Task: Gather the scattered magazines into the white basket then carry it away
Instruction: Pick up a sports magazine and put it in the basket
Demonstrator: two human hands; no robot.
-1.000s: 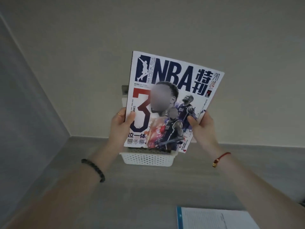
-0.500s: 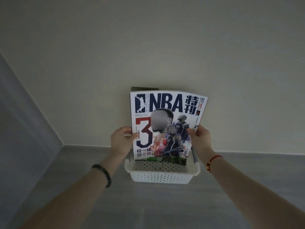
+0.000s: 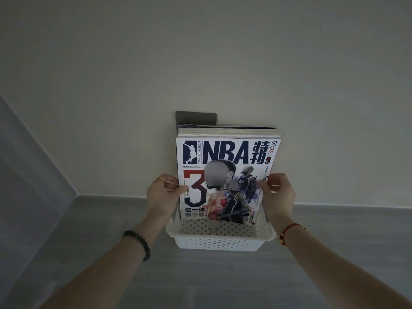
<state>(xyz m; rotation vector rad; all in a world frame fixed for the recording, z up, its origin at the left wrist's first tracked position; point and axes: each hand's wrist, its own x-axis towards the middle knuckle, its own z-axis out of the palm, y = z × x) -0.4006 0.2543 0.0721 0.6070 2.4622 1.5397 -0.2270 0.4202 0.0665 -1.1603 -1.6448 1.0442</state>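
An NBA magazine [image 3: 225, 157] with a big red and navy "3" stands upright in the white perforated basket [image 3: 219, 241], its lower edge down inside. Behind it several more magazines [image 3: 229, 131] stand in the basket, leaning toward the wall. My left hand [image 3: 163, 195] pinches the NBA magazine's left edge, thumb on the cover. My right hand [image 3: 278, 195] pinches its right edge. Both hands sit just above the basket's side rims.
The basket stands on a grey surface [image 3: 223, 279] close to a pale wall [image 3: 200, 63]. A dark grey plate [image 3: 196, 118] shows on the wall behind the magazines. A grey side wall [image 3: 26, 166] closes the left.
The NBA magazine went from held tilted above the basket to lowered upright into it, against the other magazines. The view moved closer, and the open booklet at the bottom edge left the frame.
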